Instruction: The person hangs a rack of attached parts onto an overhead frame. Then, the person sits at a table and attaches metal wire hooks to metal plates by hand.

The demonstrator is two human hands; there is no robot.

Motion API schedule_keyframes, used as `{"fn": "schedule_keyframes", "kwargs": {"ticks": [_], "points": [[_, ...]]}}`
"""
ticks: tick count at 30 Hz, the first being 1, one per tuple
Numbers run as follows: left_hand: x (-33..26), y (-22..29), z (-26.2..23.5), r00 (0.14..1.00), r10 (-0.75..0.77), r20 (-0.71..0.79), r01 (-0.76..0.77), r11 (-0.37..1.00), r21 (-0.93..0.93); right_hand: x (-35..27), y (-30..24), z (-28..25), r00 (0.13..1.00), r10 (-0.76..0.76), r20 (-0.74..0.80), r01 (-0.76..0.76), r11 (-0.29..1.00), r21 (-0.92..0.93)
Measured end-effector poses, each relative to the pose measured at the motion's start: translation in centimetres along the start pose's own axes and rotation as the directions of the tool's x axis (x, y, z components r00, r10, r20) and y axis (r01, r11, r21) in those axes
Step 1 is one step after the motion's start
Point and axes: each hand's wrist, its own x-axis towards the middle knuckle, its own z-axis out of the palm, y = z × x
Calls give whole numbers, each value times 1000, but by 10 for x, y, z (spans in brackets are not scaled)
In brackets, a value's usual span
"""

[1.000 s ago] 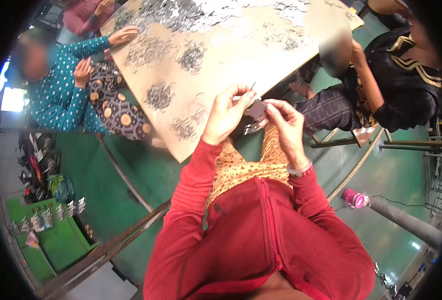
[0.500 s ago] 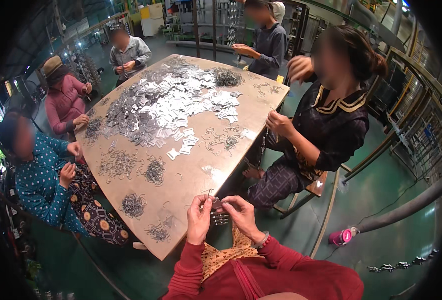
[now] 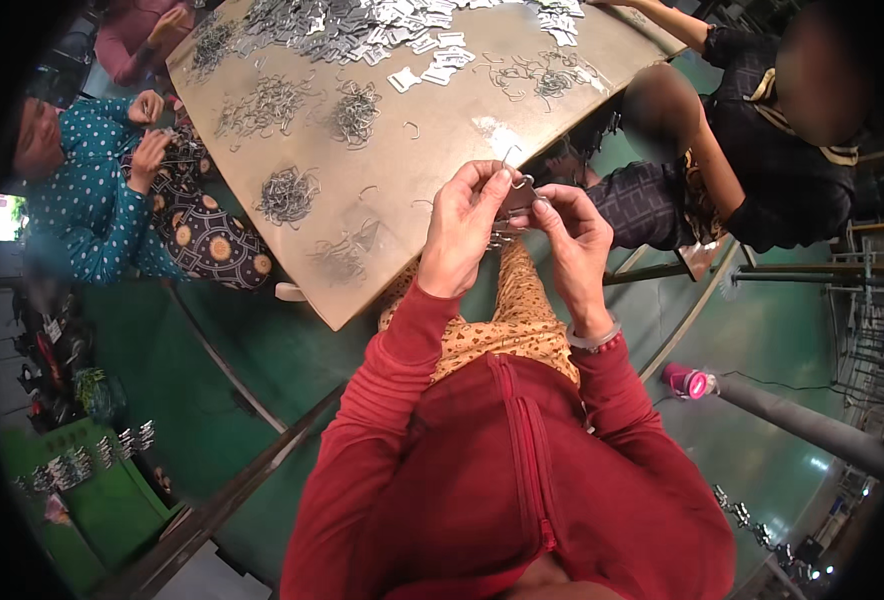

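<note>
"By the near corner of the table [image 3: 337,300], what's just changed?"

"Mostly the view. Half a second ago the table's far side showed; now it tips down over the red sleeves [image 3: 392,385] and the hands."

"And the left hand [image 3: 459,230]?"

"Pinched close, holding a thin bent wire [image 3: 526,178] and, it seems, one edge of a small dark plate [image 3: 518,203]. That wire looked like a straight upright line; now its curve shows at the plate's upper edge."

"The right hand [image 3: 579,240]?"

"Narrow too, thumb and fingers on the plate's other side. So the plate sits between both hands, above the patterned trousers [image 3: 517,290]. Small shiny pieces [image 3: 502,240] show just below; I can't tell what holds them."

"And on the table?"

"A pile of wire hooks [image 3: 287,195], and silver plates [image 3: 445,60] farther off."

"Meaning what for the work?"

"I'd judge wire and plate are still being handled together, neither put down. Whether they're joined is too small to tell"
</note>
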Motion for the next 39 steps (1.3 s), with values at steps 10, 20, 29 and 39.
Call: {"fn": "schedule_keyframes", "kwargs": {"ticks": [10,20,29,39], "points": [[-24,2,8,999,-9,-45,13,997,79,-11,2,-2,955,-294,40,290,897,-334],[-17,-15,12,793,603,82,-487,547,681,-1,8,-6,907,-388,163,419,870,-259],[-13,-32,-24,724,650,231,-625,476,619,142,49,-3,979,43,197,15,959,-282],[-22,-51,-43,819,544,180,-526,590,612,336,200,47,918,-137,372,395,234,-889]]}}
